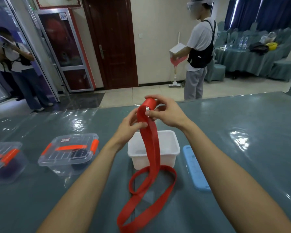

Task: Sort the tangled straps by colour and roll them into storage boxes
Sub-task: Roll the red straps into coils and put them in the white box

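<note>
A long red strap (pixel 152 158) hangs from my raised hands and loops across the table in front of me. Its top end is wound into a small roll (pixel 150 103) that my right hand (pixel 166 113) grips with curled fingers. My left hand (pixel 130 124) pinches the strap just below the roll. An open white storage box (pixel 172 145) stands under the hands, and the strap drapes over its front. Two clear lidded boxes with orange clasps sit to the left, one nearer the middle (pixel 69 151) holding a dark roll and one at the left edge (pixel 3 158).
A light blue lid (pixel 194 167) lies flat right of the white box. The table (pixel 242 132) wears a shiny grey-blue cover. A person (pixel 199 51) stands beyond the far edge holding a box; other people stand at the far left by a glass door.
</note>
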{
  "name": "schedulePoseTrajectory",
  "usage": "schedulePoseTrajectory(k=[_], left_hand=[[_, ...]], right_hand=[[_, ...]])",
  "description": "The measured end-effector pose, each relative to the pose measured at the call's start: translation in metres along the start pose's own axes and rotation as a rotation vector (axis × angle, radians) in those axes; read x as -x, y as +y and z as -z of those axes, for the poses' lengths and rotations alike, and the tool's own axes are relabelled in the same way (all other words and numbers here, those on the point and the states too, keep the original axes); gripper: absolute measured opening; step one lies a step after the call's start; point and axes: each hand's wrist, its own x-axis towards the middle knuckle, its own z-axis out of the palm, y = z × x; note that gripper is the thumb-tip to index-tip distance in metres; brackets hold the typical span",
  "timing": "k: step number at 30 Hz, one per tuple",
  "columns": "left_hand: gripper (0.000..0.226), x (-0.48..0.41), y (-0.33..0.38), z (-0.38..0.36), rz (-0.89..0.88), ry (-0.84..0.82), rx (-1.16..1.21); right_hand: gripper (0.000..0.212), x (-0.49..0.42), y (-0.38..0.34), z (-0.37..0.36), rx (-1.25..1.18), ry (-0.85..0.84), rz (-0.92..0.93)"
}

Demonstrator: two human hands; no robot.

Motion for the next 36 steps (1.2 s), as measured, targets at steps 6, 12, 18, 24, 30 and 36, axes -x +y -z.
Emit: schedulePoseTrajectory(k=[6, 12, 18, 24, 30, 36], left_hand=[[0.036, -0.006, -0.005, -0.016, 0.067, 0.010, 0.035], [0.021, -0.026, 0.030, 0.024, -0.032, 0.164, -0.266], [0.053, 0.000, 0.035, 0.058, -0.275, 0.173, -1.266], [0.025, 0.023, 0.013, 0.077, -0.094, 0.116, -1.002], [0.038, 0.047, 0.001, 0.087, 0.048, 0.121, -0.340], [0.062, 0.057, -0.007, 0.098, 0.167, -0.042, 0.134]], right_hand=[[0.039, -0.015, -0.024, 0.003, -0.182, -0.024, 0.044], [0.044, -0.017, -0.024, 0.012, -0.645, -0.026, -0.103], [0.058, -0.009, -0.014, -0.011, -0.437, -0.084, -0.295], [0.044, -0.012, -0.010, -0.040, -0.204, -0.103, -0.374], [0.019, -0.017, -0.019, -0.067, -0.426, -0.079, -0.312], [0.019, -0.021, -0.027, -0.067, -0.501, -0.008, -0.277]])
